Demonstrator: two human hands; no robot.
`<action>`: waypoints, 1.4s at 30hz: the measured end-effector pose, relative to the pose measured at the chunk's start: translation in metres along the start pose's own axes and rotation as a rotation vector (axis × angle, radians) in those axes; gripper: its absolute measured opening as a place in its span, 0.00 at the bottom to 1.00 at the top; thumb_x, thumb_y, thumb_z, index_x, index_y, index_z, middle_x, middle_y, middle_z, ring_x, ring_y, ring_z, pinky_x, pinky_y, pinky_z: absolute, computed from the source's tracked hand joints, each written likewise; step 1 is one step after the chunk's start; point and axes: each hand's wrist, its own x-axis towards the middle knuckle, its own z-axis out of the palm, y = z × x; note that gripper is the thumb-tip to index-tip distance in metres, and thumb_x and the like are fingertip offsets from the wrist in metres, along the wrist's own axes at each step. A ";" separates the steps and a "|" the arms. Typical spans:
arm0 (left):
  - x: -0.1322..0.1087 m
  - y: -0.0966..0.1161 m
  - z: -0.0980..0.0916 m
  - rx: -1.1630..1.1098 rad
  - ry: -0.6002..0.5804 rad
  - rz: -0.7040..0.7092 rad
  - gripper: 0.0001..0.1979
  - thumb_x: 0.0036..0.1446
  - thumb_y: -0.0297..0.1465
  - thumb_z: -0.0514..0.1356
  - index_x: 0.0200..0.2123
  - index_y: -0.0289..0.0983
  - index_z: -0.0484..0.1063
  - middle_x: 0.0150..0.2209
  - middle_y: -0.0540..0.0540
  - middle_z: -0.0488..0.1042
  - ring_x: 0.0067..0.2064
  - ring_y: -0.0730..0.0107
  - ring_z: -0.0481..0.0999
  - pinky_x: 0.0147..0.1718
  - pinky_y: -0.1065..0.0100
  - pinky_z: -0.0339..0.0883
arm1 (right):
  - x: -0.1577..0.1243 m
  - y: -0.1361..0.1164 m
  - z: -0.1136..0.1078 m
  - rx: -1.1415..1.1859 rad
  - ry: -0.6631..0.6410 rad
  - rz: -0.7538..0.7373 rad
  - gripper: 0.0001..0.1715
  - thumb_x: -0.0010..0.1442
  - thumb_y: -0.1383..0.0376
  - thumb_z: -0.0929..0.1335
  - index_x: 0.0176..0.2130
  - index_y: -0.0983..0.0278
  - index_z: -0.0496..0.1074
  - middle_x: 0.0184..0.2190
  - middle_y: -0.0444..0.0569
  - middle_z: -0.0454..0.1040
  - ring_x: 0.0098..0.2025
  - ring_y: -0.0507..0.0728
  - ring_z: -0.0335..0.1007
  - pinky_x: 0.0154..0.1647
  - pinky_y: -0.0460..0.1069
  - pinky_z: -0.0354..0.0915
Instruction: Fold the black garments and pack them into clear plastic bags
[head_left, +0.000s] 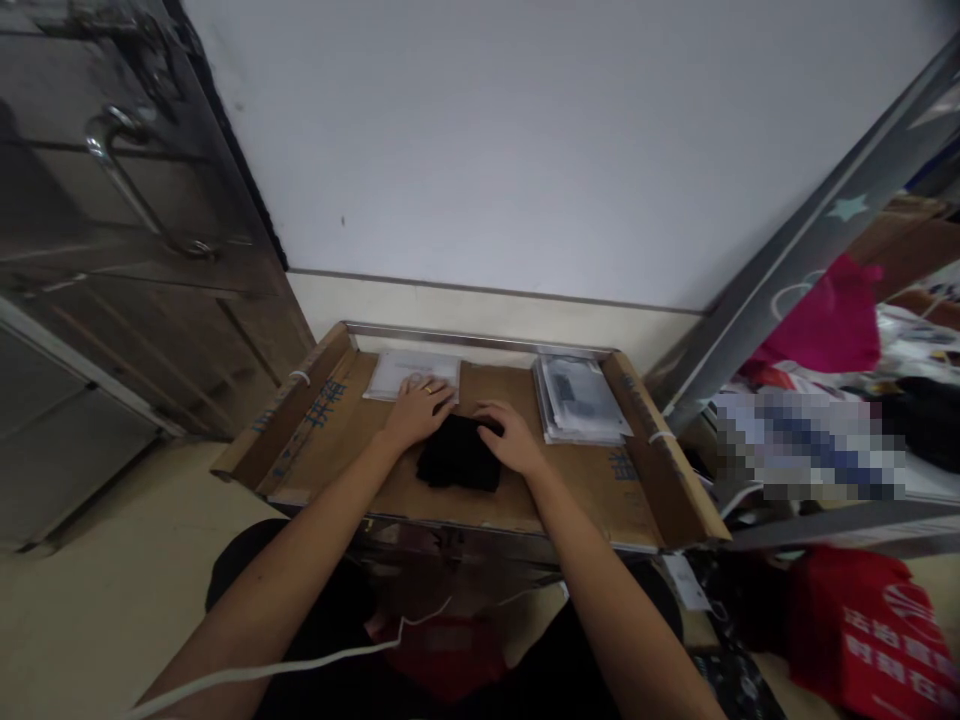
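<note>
A folded black cloth (459,455) lies on the cardboard-lined table near its front edge; its exact kind cannot be made out. My right hand (516,440) curls round the cloth's right side, thumb on top and fingers at the far corner. Just beyond and to the left, my left hand (420,408) lies with stretched fingers over the near edge of some flat clear plastic bags (394,375). A ring shows on one of its fingers. To the right stands a stack of clear plastic packets (581,400), the top one with a dark printed picture.
Raised cardboard flaps (289,410) edge the table, which meets a white wall (480,150). At left is a metal door with a handle (142,200). A grey post (795,240) and cluttered shelf stand right. A white cable (322,660) crosses my lap; a red bag (862,630) sits lower right.
</note>
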 end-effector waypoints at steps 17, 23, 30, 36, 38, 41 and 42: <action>-0.016 -0.043 -0.014 0.036 0.221 -0.316 0.16 0.62 0.30 0.55 0.49 0.40 0.79 0.61 0.39 0.74 0.68 0.46 0.62 0.67 0.31 0.34 | 0.001 0.004 -0.004 0.036 -0.042 0.001 0.20 0.54 0.76 0.67 0.41 0.58 0.80 0.46 0.49 0.80 0.55 0.60 0.71 0.62 0.61 0.62; -0.012 -0.019 -0.011 -0.040 0.221 -0.154 0.19 0.62 0.31 0.57 0.54 0.39 0.75 0.62 0.38 0.72 0.68 0.50 0.63 0.69 0.41 0.42 | 0.001 0.003 -0.005 -0.003 -0.002 0.055 0.18 0.55 0.75 0.66 0.41 0.59 0.78 0.42 0.49 0.78 0.49 0.58 0.72 0.56 0.57 0.66; -0.029 0.019 -0.025 -0.283 0.271 0.111 0.14 0.64 0.30 0.54 0.49 0.38 0.75 0.51 0.39 0.77 0.57 0.58 0.73 0.61 0.52 0.63 | 0.004 0.007 -0.004 0.087 0.110 0.131 0.13 0.58 0.67 0.64 0.40 0.61 0.78 0.41 0.50 0.79 0.47 0.58 0.74 0.54 0.56 0.66; -0.067 0.090 -0.039 -0.260 -0.014 0.429 0.25 0.60 0.40 0.63 0.58 0.39 0.69 0.59 0.36 0.72 0.64 0.49 0.67 0.66 0.46 0.57 | 0.009 0.014 -0.005 0.330 0.213 0.303 0.14 0.55 0.61 0.64 0.35 0.61 0.78 0.36 0.48 0.81 0.41 0.59 0.76 0.49 0.55 0.70; -0.070 0.105 -0.036 -0.159 -0.085 0.424 0.26 0.59 0.39 0.64 0.60 0.40 0.69 0.61 0.33 0.69 0.64 0.44 0.66 0.63 0.42 0.59 | 0.010 0.015 -0.004 0.401 0.242 0.343 0.14 0.55 0.58 0.65 0.34 0.60 0.77 0.34 0.49 0.81 0.40 0.60 0.77 0.47 0.56 0.72; -0.067 0.112 -0.030 -0.043 -0.142 0.407 0.23 0.62 0.29 0.60 0.60 0.49 0.69 0.64 0.35 0.66 0.64 0.44 0.68 0.59 0.41 0.63 | 0.011 0.016 -0.004 0.455 0.266 0.368 0.15 0.56 0.53 0.66 0.33 0.60 0.76 0.32 0.49 0.81 0.38 0.60 0.78 0.45 0.56 0.73; -0.065 0.111 -0.028 -0.037 -0.152 0.408 0.25 0.62 0.26 0.59 0.60 0.51 0.70 0.65 0.36 0.64 0.64 0.45 0.68 0.58 0.42 0.64 | 0.011 0.016 -0.004 0.464 0.264 0.370 0.16 0.56 0.52 0.66 0.32 0.60 0.76 0.32 0.50 0.81 0.38 0.60 0.78 0.44 0.56 0.74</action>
